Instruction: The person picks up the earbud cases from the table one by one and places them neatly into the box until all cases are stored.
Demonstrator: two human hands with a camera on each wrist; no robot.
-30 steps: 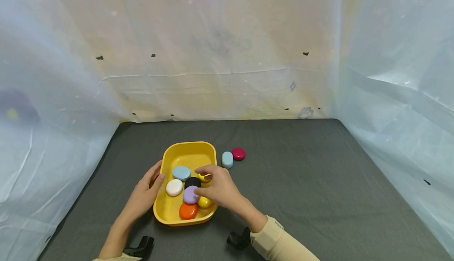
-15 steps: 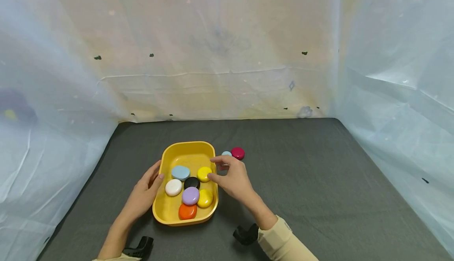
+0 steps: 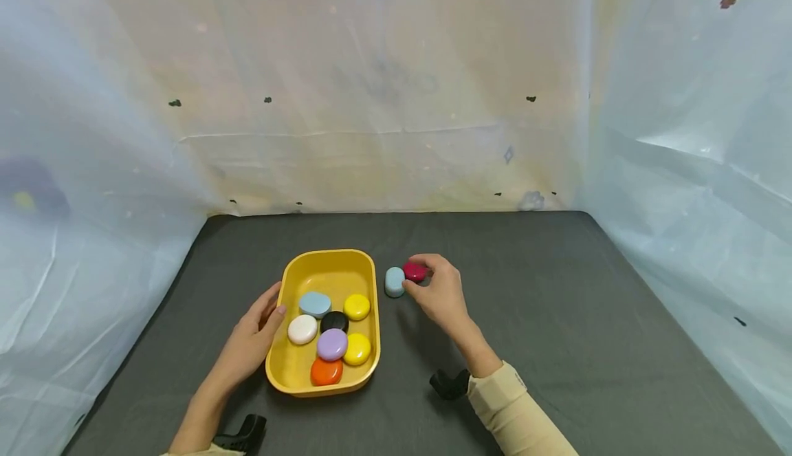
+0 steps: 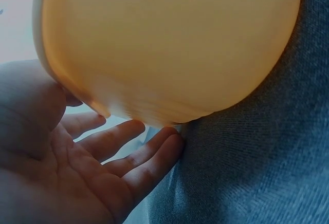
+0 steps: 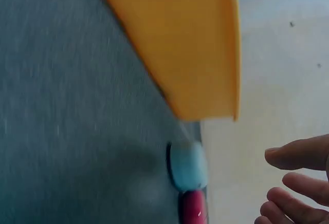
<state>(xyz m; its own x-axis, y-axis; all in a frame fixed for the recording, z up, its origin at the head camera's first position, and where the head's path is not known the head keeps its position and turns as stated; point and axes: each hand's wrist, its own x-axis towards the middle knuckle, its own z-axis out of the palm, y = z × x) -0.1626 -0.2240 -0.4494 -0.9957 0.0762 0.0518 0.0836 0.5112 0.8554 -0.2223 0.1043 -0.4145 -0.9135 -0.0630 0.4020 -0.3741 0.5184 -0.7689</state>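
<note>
In the head view my left hand rests against the left side of a yellow tray, its thumb at the rim. The left wrist view shows its fingers extended along the tray's outer wall. My right hand reaches over a glossy crimson rounded piece, thumb and fingers apart. By the right wrist view it hovers clear of that piece. Touching the crimson piece is a light blue rounded block. The tray holds several smooth pieces, among them a purple one and a white one.
A dark grey cloth covers the table. Pale plastic sheeting hangs behind and at both sides. Black wrist mounts sit at both cuffs.
My right hand has moved from over the tray, rightward and away from me, to the crimson piece, leaving the purple piece in the tray. The left hand and the tray have stayed put.
</note>
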